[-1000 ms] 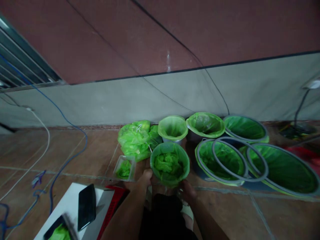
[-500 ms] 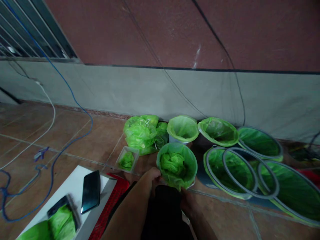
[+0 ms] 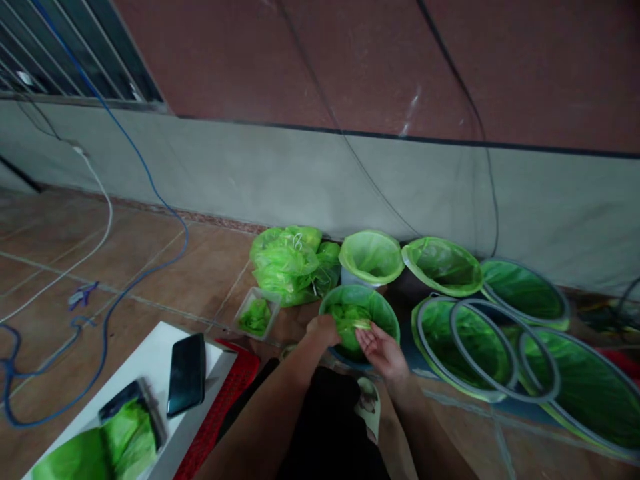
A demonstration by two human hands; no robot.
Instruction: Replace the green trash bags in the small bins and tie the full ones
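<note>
The bunched green plastic bag [image 3: 350, 321] lies inside the round lined bucket [image 3: 386, 313] on the tiled floor [image 3: 230, 280], between the two hands, a folded edge running roughly crosswise from one grip toward the other. The left hand [image 3: 324, 329], the nearer to the bag's bulk, curls at its left side, though its hidden fingertips leave unclear whether that grip is closed. The right hand [image 3: 383, 350] meets the fold from the right, palm turned up and fingers loosely extended beneath it; whether its thumb pinches the plastic cannot be told.
</note>
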